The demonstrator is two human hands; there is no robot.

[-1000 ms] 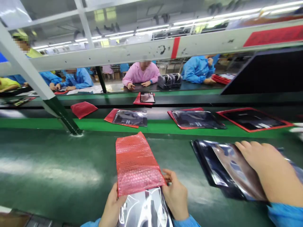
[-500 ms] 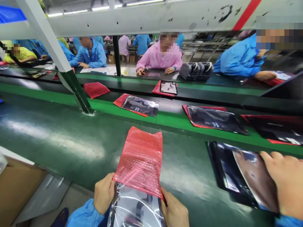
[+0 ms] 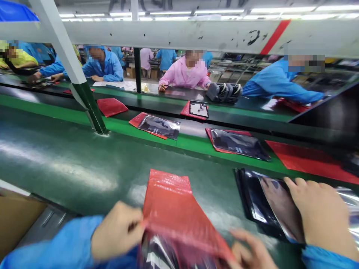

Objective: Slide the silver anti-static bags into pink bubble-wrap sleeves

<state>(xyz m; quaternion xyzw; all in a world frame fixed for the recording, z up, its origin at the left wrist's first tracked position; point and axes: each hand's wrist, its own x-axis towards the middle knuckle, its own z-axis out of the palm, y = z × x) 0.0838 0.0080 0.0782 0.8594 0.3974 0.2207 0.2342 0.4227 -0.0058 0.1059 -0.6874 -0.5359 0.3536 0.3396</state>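
Nearest, our left hand (image 3: 117, 233) is pinched shut on the near left edge of a red bubble-wrap pouch (image 3: 174, 209), which lies tilted on the green counter (image 3: 64, 164) with its far end pointing away from us. Our right hand (image 3: 249, 254), blurred at the bottom edge, has its fingers spread beside the pouch's near right corner; we cannot tell whether it grips. A shiny dark foil bag (image 3: 157, 257) shows under the pouch's near end. To the right, another person's hand (image 3: 319, 216) rests flat on a stack of dark foil bags (image 3: 258, 198). Farther off, the conveyor belt (image 3: 193, 144) carries red pouches topped with foil bags (image 3: 238, 144). Beyond, seated workers in blue and pink coats (image 3: 186, 74) face us.
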